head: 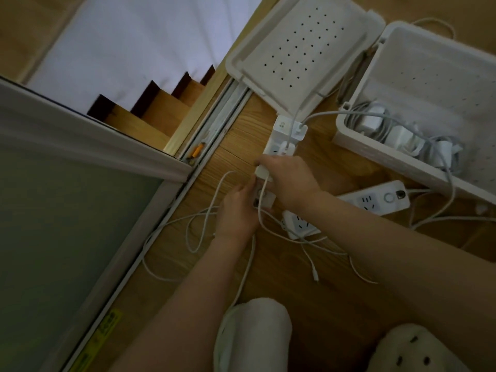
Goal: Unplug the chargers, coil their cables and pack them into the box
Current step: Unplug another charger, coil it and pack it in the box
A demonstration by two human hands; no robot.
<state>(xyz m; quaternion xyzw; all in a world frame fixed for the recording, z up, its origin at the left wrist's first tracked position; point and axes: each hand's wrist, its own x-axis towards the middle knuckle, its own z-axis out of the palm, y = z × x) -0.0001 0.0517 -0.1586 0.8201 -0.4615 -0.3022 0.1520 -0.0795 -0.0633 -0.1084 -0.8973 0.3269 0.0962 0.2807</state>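
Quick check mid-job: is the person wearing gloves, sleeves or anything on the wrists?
No. The left hand and right hand are bare, with no gloves. The left forearm and right forearm are uncovered, with no sleeves in view. No watch, band or ring shows, though the dim light could hide a thin one.

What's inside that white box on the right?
Coiled pale cables and a few white charger bricks are piled at the near-left end of the box; the rest shows its bare perforated floor. Anything under that pile is covered.

Nothing readable — print on the yellow sticker (pixel 108 324) is too blurred.
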